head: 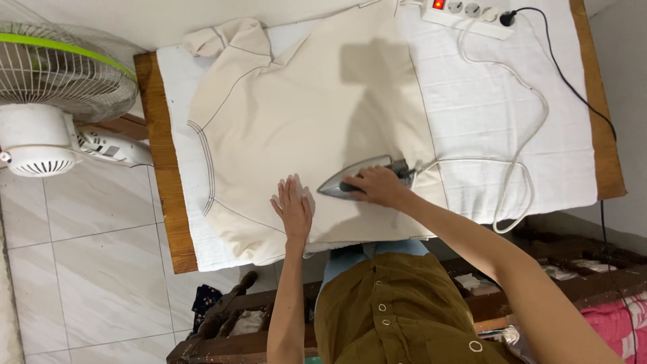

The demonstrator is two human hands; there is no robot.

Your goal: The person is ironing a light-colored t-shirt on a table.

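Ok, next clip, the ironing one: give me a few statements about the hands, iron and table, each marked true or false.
1. The right hand grips the iron. True.
2. The left hand lies flat on the cream garment. True.
3. The iron stands upright on its heel. False: its soleplate rests flat on the garment.
4. The power strip lies on the floor. False: it sits at the far edge of the table.
5. A fan stands left of the table. True.

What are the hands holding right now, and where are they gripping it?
The right hand grips the iron by its top handle. The left hand holds nothing; it lies flat on the cream garment.
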